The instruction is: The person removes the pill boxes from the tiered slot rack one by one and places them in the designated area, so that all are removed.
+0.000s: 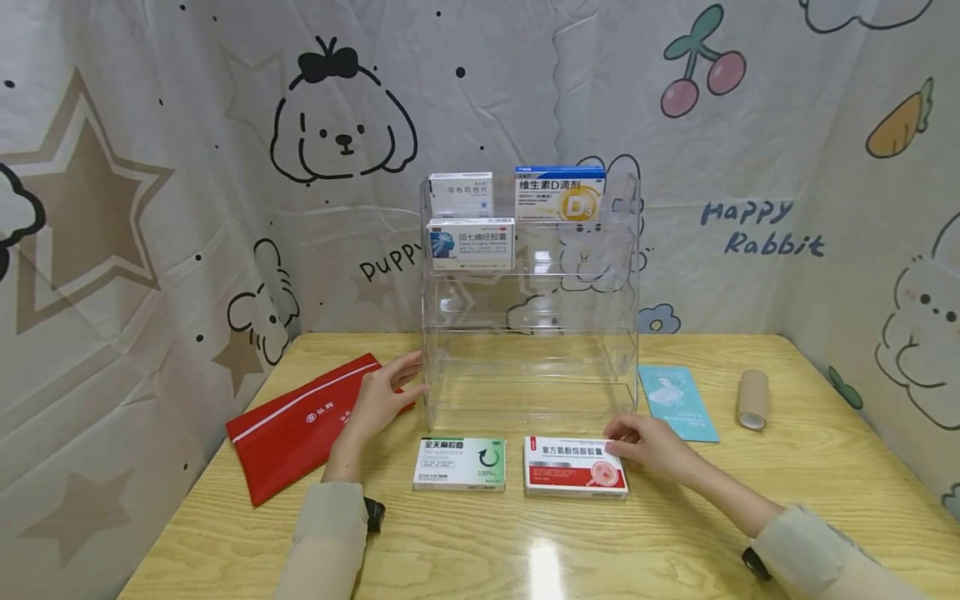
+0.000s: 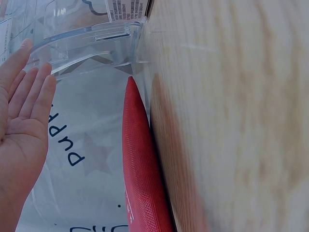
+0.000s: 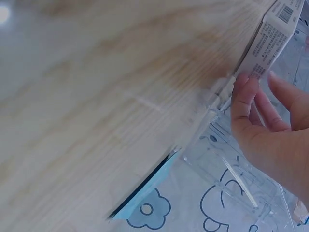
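At the right end of a red-and-white medicine box (image 1: 575, 468), my right hand (image 1: 651, 446) has its thumb and curled fingers at the far corner. The right wrist view shows the fingertips of that hand (image 3: 270, 116) against the end of the box (image 3: 270, 43). My left hand (image 1: 382, 396) is beside the lower left side of a clear tiered display rack (image 1: 532, 400), its fingers extended. In the left wrist view its palm shows, and contact with the rack (image 2: 87, 41) is hard to tell. A green-and-white medicine box (image 1: 459, 464) lies left of the red-and-white one.
On the rack's upper tiers stand a white box (image 1: 461, 193), a blue-topped vitamin D box (image 1: 559, 196) and a box with a blue head picture (image 1: 472, 246). A red pouch (image 1: 300, 425) lies left; a light-blue packet (image 1: 678, 404) and brown roll (image 1: 753, 400) lie right.
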`<state>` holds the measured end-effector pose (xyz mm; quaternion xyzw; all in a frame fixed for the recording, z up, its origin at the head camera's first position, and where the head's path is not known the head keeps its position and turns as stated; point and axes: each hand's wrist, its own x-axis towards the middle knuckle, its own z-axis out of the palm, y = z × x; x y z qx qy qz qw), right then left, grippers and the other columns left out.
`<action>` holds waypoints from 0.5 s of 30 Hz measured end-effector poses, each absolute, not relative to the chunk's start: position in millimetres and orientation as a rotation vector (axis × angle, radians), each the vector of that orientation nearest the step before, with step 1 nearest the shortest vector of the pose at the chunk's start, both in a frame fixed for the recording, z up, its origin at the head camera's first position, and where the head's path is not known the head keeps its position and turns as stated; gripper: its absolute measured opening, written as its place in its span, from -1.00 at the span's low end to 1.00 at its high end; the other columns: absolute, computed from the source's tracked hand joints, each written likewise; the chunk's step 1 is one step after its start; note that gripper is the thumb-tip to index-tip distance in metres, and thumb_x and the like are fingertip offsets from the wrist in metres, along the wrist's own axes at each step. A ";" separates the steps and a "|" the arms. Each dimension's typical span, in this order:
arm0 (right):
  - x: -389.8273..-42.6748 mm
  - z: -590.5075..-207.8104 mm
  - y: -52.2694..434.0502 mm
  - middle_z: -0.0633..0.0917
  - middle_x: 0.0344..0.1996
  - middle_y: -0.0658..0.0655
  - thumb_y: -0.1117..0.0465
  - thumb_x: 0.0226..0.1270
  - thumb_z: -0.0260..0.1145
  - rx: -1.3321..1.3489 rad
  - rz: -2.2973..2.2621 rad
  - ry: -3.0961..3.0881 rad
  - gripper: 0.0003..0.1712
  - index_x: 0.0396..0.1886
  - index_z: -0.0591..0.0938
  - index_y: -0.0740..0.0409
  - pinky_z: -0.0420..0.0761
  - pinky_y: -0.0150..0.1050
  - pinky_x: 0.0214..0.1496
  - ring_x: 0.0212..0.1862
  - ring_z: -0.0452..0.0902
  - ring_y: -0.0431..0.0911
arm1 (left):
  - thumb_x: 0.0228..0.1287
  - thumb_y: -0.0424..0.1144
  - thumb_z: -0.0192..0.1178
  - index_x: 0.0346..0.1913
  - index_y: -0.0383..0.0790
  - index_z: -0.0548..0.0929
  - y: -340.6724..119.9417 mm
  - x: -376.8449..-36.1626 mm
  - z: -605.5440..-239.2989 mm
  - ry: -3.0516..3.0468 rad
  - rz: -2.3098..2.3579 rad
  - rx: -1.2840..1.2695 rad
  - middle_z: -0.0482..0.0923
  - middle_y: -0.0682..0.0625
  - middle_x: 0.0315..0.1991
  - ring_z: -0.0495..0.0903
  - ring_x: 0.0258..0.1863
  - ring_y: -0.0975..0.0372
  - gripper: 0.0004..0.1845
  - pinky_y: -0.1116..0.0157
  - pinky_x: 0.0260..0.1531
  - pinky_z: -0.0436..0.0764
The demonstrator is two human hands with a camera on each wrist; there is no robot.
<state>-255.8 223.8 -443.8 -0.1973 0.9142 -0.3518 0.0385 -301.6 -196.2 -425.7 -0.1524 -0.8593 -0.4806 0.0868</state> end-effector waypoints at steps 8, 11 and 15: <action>-255.4 -418.3 221.0 0.75 -0.34 0.03 0.17 0.34 0.33 -0.621 -1.112 2.914 -0.79 -0.17 0.67 0.24 0.62 -0.44 -0.30 -0.32 0.58 -0.30 | 0.22 -0.35 0.33 0.35 -0.29 0.43 -196.1 -300.7 -423.9 -2.563 -1.455 -0.462 0.53 -0.26 0.26 0.55 0.26 -0.04 -0.38 0.08 0.23 0.57; -259.3 -406.1 218.1 0.76 -0.32 0.06 0.15 0.34 0.33 -0.660 -1.153 2.938 -0.77 -0.14 0.67 0.22 0.64 -0.44 -0.30 -0.31 0.61 -0.31 | 0.22 -0.34 0.33 0.35 -0.29 0.44 -196.1 -300.9 -424.3 -2.562 -1.460 -0.461 0.53 -0.26 0.26 0.55 0.26 -0.04 -0.38 0.08 0.23 0.57; -267.2 -391.5 211.2 0.77 -0.28 0.12 0.18 0.32 0.35 -0.676 -1.224 2.967 -0.74 -0.07 0.66 0.22 0.66 -0.45 -0.27 -0.28 0.64 -0.28 | 0.22 -0.35 0.33 0.35 -0.29 0.44 -196.7 -300.9 -425.0 -2.562 -1.460 -0.455 0.52 -0.25 0.27 0.55 0.26 -0.04 -0.38 0.09 0.23 0.57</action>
